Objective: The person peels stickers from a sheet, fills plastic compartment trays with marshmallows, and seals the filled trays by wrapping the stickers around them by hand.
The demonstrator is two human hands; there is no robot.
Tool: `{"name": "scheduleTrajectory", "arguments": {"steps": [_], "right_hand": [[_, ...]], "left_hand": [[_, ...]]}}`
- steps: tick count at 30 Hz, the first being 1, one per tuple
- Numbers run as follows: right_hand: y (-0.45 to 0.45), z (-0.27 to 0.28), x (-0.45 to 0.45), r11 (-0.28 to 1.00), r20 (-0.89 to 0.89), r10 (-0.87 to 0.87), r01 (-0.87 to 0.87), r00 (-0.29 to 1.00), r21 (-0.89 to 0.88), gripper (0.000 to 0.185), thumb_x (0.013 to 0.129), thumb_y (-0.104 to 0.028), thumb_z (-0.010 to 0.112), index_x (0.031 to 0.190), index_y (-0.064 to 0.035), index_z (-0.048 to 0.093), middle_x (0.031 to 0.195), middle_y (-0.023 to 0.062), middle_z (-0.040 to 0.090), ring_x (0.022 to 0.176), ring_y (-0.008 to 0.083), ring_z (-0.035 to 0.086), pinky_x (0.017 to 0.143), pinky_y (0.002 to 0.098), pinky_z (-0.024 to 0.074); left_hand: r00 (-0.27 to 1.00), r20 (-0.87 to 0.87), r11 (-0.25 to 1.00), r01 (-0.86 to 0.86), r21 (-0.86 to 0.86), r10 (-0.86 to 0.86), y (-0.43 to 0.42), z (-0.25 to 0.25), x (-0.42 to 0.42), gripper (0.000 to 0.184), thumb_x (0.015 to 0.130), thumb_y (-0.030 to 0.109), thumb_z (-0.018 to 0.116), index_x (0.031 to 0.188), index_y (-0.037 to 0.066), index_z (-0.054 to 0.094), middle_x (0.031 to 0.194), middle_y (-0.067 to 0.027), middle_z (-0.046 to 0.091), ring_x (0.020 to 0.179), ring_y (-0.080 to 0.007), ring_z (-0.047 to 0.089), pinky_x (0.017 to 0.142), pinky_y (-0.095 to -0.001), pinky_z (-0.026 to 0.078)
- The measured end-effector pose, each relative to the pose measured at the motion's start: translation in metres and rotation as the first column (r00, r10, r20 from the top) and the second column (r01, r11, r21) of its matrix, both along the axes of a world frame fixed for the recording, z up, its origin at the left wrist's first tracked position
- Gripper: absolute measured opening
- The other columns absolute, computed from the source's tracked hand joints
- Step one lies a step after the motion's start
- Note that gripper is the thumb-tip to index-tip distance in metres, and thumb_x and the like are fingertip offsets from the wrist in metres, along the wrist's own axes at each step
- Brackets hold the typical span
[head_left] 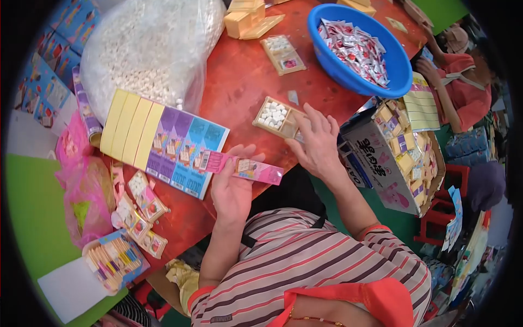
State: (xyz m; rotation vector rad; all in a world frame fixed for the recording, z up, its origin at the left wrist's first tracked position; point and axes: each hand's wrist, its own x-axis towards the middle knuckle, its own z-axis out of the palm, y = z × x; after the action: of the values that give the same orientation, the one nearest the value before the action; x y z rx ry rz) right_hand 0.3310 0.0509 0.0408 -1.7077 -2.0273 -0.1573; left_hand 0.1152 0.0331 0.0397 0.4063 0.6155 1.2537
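Note:
My left hand is closed around a pink printed strip, which has a barcode at its left end and sticks out on both sides of the fingers. Just beyond, on the red table, lies a small beige compartment tray with white pellets in its left section. My right hand grips the right end of this tray, thumb at the near side and fingers over the top, hiding most of the right section. To the left is a sheet of printed strips in yellow, purple and blue, partly fanned out.
A large clear bag of white pellets stands at the back left. A blue basin holds red-and-silver sachets. At right is a carton of wrapped trays, with a co-worker beyond. Filled packs lie left.

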Motion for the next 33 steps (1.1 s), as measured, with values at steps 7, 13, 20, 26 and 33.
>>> {"name": "scheduleTrajectory", "arguments": {"steps": [7, 13, 20, 26, 33], "right_hand": [[-0.018, 0.014, -0.028, 0.889, -0.522, 0.263, -0.414, 0.812, -0.196, 0.019, 0.086, -0.021, 0.064, 0.094, -0.0045, 0.061, 0.095, 0.0095, 0.062, 0.093, 0.0269, 0.059, 0.087, 0.0385, 0.0382], [-0.017, 0.006, -0.023, 0.875, -0.579, 0.302, -0.461, 0.757, -0.146, 0.011, 0.087, -0.015, 0.063, 0.087, -0.0042, 0.061, 0.086, 0.0081, 0.062, 0.086, 0.0257, 0.061, 0.082, 0.0372, 0.0417], [-0.020, 0.035, -0.011, 0.925, -0.392, 0.292, -0.362, 0.872, -0.115, 0.019, 0.083, -0.016, 0.067, 0.098, -0.0055, 0.064, 0.105, 0.0085, 0.063, 0.100, 0.0252, 0.058, 0.091, 0.0392, 0.0377], [-0.009, 0.047, -0.021, 0.876, -0.459, 0.427, -0.482, 0.779, -0.002, 0.026, 0.079, -0.014, 0.069, 0.102, -0.0048, 0.065, 0.110, 0.0102, 0.062, 0.102, 0.0274, 0.058, 0.092, 0.0387, 0.0373], [-0.018, 0.034, -0.004, 0.927, -0.762, 0.295, -0.365, 0.577, 0.082, 0.009, 0.084, -0.002, 0.062, 0.091, 0.0017, 0.063, 0.107, 0.0144, 0.063, 0.099, 0.0204, 0.059, 0.085, 0.0311, 0.0461]], "left_hand": [[0.970, 0.245, 1.000, 0.003, 0.001, -0.003, -0.004, -0.002, 0.010, 0.039, 0.100, 0.022, 0.045, 0.130, -0.003, 0.049, 0.130, -0.0282, 0.053, 0.120, -0.0428, 0.053, 0.102, -0.0524, 0.043], [0.994, 0.107, 0.999, -0.002, 0.051, -0.003, -0.007, -0.004, 0.006, 0.039, 0.100, 0.022, 0.045, 0.132, -0.002, 0.047, 0.131, -0.0260, 0.052, 0.119, -0.0376, 0.054, 0.103, -0.0492, 0.043], [0.986, -0.071, 0.987, 0.156, 0.047, -0.152, -0.001, 0.007, 0.004, 0.037, 0.098, 0.017, 0.049, 0.129, -0.002, 0.051, 0.121, -0.0207, 0.061, 0.113, -0.0294, 0.060, 0.099, -0.0423, 0.046], [0.895, -0.230, 0.919, 0.395, 0.012, -0.382, -0.008, 0.006, 0.020, 0.031, 0.095, 0.012, 0.054, 0.122, -0.002, 0.058, 0.111, -0.0098, 0.065, 0.104, -0.0166, 0.062, 0.094, -0.0317, 0.048], [0.878, -0.213, 0.900, 0.435, -0.016, -0.428, -0.012, 0.006, 0.028, 0.023, 0.097, 0.013, 0.054, 0.115, 0.000, 0.061, 0.106, -0.0102, 0.067, 0.101, -0.0175, 0.064, 0.094, -0.0319, 0.049]]}}
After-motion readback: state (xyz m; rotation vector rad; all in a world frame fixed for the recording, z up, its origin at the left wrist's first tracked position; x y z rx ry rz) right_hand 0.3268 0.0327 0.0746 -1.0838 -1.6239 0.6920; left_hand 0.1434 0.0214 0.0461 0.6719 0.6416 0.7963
